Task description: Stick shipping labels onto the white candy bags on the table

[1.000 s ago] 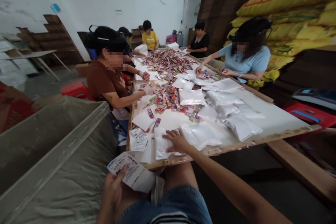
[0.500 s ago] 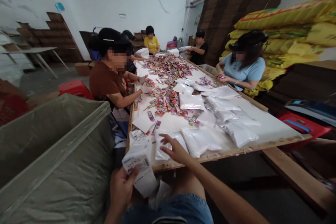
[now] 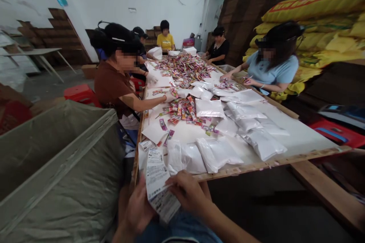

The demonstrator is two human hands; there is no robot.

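L hand & R hand both grip label strip; uneven pull might tear it.

Bare hands and forearms are seen with blue denim and a dark, pale-lined garment.

The left hand, toward seven o'clock, and the right hand, near six o'clock, are left uncovered, as are the slender fingers and both forearms up to where they are cut off by the lower edge. Blue denim is worn over the lap at six o'clock, its weave softened by blur. Below it, a dark garment edge is marked by a thin, curved white line; the rest is cropped. Bare knees are partly shown.
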